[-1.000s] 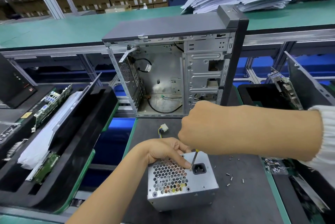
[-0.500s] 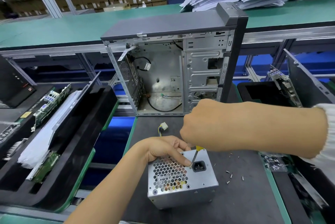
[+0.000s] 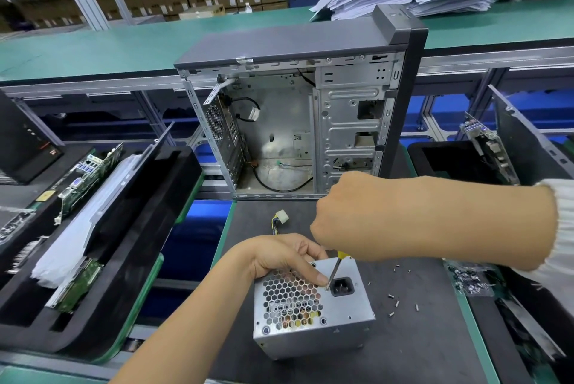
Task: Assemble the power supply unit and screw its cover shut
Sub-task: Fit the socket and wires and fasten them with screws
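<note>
While your left hand steadies the power supply unit on the mat, fingers curled over its top edge, keep the screwdriver, gripped in your right hand, square on the screw.

Silver PSU upright on dark surface, honeycomb grille + black socket facing up, screwdriver tip by socket.
</note>
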### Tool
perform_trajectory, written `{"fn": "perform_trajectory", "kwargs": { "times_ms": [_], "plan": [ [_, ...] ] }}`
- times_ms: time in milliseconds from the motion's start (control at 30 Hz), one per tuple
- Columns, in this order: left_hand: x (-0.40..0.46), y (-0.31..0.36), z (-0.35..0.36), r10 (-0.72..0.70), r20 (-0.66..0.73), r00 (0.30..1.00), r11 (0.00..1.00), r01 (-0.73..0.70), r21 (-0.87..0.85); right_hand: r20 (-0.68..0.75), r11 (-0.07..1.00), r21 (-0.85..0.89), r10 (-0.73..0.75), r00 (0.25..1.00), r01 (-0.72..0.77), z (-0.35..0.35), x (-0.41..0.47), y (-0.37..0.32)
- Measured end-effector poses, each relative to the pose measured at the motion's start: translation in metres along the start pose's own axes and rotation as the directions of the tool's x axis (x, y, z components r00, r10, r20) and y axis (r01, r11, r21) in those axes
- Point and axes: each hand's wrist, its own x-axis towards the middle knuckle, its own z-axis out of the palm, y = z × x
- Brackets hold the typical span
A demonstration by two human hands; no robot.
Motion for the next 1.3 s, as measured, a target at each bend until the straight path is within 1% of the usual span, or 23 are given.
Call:
{"fn": "perform_trajectory", "kwargs": {
  "times_ms": [67,100,167,200,267,300,400,500,567,633,700,733,767,833,900,1000,1100,1167,1233,1300],
  "plan": [
    [0.0,0.0,-0.001,0.006,0.052,0.999,1.0,-0.006,0.013,0.023,0.998,0.025,-0.054,0.998,0.053,-0.006,-0.007,0.001],
    [0.0,0.0,-0.001,0.004,0.052,0.999,1.0,-0.005,0.025,0.032,0.997,0.044,-0.066,0.997,0.065,-0.008,-0.012,0.002],
    [0.0,0.0,0.0,-0.012,0.015,1.0,1.0,0.012,0.026,0.102,0.988,0.146,-0.056,0.993,0.041,-0.014,-0.016,0.0],
    [0.0,0.0,-0.001,-0.019,0.009,1.0,0.999,0.018,0.036,0.126,0.989,0.139,-0.064,0.99,0.046,-0.018,-0.017,0.0],
    [0.0,-0.001,-0.002,0.009,0.003,1.0,0.999,-0.009,0.053,0.1,0.99,0.125,-0.082,0.992,0.069,-0.015,-0.014,0.0],
    [0.0,0.0,-0.001,0.02,-0.005,1.0,0.999,-0.019,0.048,0.058,0.989,0.125,-0.089,0.994,0.081,-0.015,-0.014,-0.001],
    [-0.001,0.001,0.001,0.018,-0.027,0.999,0.999,-0.018,0.035,-0.003,0.994,0.088,-0.061,0.998,0.061,-0.016,-0.016,-0.002],
    [-0.002,0.002,0.0,0.023,-0.023,0.999,0.997,-0.021,0.072,-0.037,0.996,0.055,-0.062,0.997,0.064,-0.016,-0.018,-0.001],
    [-0.003,0.004,0.0,0.009,0.014,1.0,0.998,-0.01,0.055,-0.054,0.996,0.05,-0.069,0.996,0.072,-0.009,-0.015,-0.003],
    [-0.003,0.003,0.0,0.02,0.017,1.0,0.999,-0.021,0.04,-0.027,0.994,0.086,-0.071,0.997,0.073,-0.007,-0.013,-0.005],
    [-0.003,0.003,0.0,0.033,0.003,0.999,0.999,-0.033,0.036,0.026,0.981,0.182,-0.075,0.997,0.069,-0.01,-0.015,-0.003],
    [-0.001,0.002,-0.001,0.039,0.003,0.999,0.999,-0.039,0.03,0.046,0.979,0.188,-0.086,0.995,0.076,-0.012,-0.015,-0.002],
    [-0.001,0.002,-0.001,0.043,-0.002,0.999,0.999,-0.043,0.031,0.057,0.981,0.178,-0.087,0.995,0.076,-0.013,-0.014,-0.001],
    [-0.001,0.001,0.0,0.052,-0.017,0.998,0.999,-0.052,0.015,0.034,0.986,0.156,-0.068,0.997,0.062,-0.013,-0.013,0.001],
    [0.0,0.001,-0.001,0.057,-0.021,0.998,0.998,-0.057,0.01,-0.017,0.993,0.109,-0.036,0.999,0.038,-0.015,-0.015,0.0],
    [0.002,-0.001,-0.002,0.056,-0.013,0.998,0.998,-0.056,0.016,-0.08,0.998,0.046,-0.047,0.996,0.051,-0.018,-0.016,-0.001],
    [-0.002,0.003,0.002,0.056,-0.012,0.998,0.995,-0.055,0.078,-0.048,0.999,0.031,-0.022,0.999,0.024,-0.013,-0.012,-0.006],
    [-0.002,0.003,0.002,0.068,-0.03,0.997,0.993,-0.065,0.093,-0.016,0.996,0.083,-0.015,1.0,0.017,-0.014,-0.013,-0.006],
    [-0.002,0.002,0.002,0.054,0.0,0.999,0.997,-0.054,0.057,0.066,0.99,0.137,-0.025,0.997,0.016,-0.018,-0.014,-0.005],
    [0.0,0.001,0.0,0.038,0.036,0.999,0.999,-0.039,0.029,0.122,0.991,0.135,-0.03,0.992,0.013,-0.022,-0.012,-0.003]
  ]
}}
